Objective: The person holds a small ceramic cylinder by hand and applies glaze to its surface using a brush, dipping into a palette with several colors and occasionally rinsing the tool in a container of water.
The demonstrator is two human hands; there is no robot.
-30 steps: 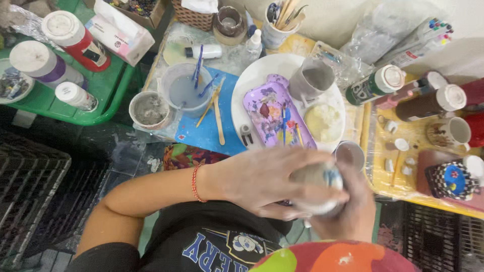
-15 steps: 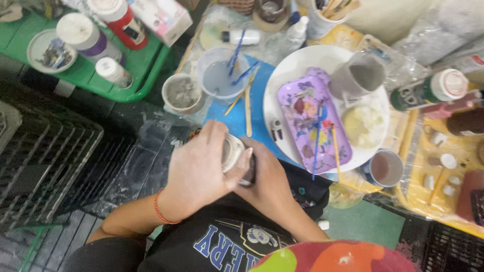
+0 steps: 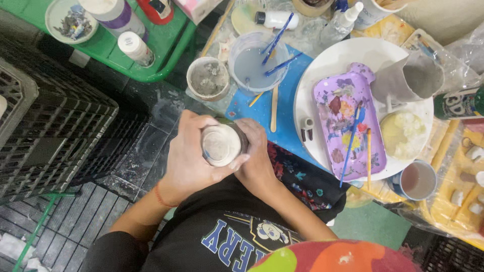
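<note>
A small round ceramic pot [image 3: 221,145] sits between both hands above my lap, its pale unglazed base turned up toward me. My left hand [image 3: 189,158] wraps its left side, with the thumb across the lower rim. My right hand [image 3: 257,156] cups the right side from behind. A red string band circles my left wrist. Just beyond the hands lies a blue mat [image 3: 287,108] with a clear water cup [image 3: 252,65] holding blue brushes.
A white round tray [image 3: 322,70] carries a purple paint palette [image 3: 348,126], brushes, a grey clay mug [image 3: 411,80] and a bowl of white paste. A grey-filled cup [image 3: 207,78] stands beside the water. Black crates [image 3: 55,136] lie left, a green tray [image 3: 166,43] with paint bottles above.
The view has swung and my hands with the pot moved from lower right to the centre. The pot has been turned so its pale base faces up.
</note>
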